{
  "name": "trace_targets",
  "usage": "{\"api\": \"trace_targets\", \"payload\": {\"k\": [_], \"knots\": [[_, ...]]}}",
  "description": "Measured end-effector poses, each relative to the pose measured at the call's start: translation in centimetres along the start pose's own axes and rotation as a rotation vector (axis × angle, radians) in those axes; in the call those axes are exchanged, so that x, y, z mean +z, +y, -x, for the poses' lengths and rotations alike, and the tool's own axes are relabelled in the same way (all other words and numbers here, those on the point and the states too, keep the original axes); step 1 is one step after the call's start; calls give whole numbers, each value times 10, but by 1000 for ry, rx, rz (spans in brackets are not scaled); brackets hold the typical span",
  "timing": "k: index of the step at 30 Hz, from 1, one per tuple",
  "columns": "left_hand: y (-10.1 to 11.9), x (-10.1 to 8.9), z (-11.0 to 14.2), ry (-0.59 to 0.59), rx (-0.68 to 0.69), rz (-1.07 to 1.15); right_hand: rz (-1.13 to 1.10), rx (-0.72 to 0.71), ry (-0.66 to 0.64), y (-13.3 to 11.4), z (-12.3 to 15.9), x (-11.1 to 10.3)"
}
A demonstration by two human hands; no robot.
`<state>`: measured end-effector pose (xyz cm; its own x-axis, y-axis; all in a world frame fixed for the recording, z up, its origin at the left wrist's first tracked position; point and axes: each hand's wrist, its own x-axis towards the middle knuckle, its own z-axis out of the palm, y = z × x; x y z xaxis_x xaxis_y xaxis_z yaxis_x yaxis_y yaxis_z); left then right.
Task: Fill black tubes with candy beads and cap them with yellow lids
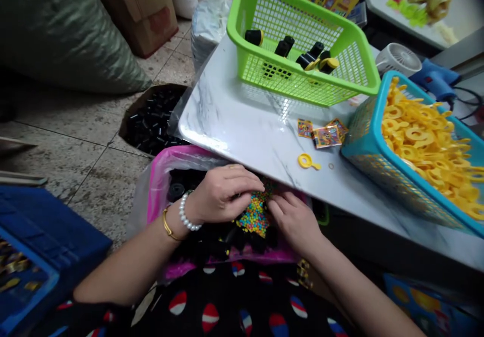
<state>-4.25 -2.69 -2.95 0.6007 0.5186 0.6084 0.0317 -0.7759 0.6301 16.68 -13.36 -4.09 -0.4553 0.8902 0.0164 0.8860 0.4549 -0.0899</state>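
Note:
Both hands are down in a pink basket (pixel 156 185) lined with clear plastic, which rests on my lap below the table edge. My left hand (pixel 223 193), with a pearl bracelet and a gold bangle at the wrist, is curled over a heap of small multicoloured beads (pixel 254 217). My right hand (pixel 293 218) lies at the right side of the beads, fingers bent down into them. Black tube-shaped parts (pixel 177 190) fill the basket around the beads. What the fingers hold is hidden.
On the marble table (pixel 242 125) stand a green basket (pixel 302 34) with several black and yellow parts and a blue basket (pixel 416 150) of yellow rings. A loose yellow ring (pixel 305 161) and small printed packets (pixel 325 135) lie between. A box of black tubes (pixel 151 120) sits on the floor.

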Motion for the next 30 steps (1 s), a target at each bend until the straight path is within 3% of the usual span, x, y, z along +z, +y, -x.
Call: {"api": "trace_targets", "payload": {"k": [3,6,9,12,14,17,20,26,28,30], "knots": [[5,11,1,23,-52,-17,25,-3,-186,-2,-6,13],[9,14,0,85,-108,1,-284,-3,-217,-7,-7,13],[11,8,-2,133,-171,68,-667,169,-87,-7,0,1],[11,4,-5,56,-160,153,-968,334,80,-3,8,-17],[10,5,-7,4,-101,189,-1055,345,193,-1,10,-24],[10,8,-8,6,-48,179,-919,285,272,3,8,-22],[11,9,-8,51,-73,165,-715,178,239,7,3,-13],[15,7,-6,12,-81,199,-825,256,301,6,-2,-11],[15,7,-6,39,-72,192,-686,185,304,9,-2,-6],[13,8,-6,70,-79,172,-471,90,213,14,-3,4]]}}
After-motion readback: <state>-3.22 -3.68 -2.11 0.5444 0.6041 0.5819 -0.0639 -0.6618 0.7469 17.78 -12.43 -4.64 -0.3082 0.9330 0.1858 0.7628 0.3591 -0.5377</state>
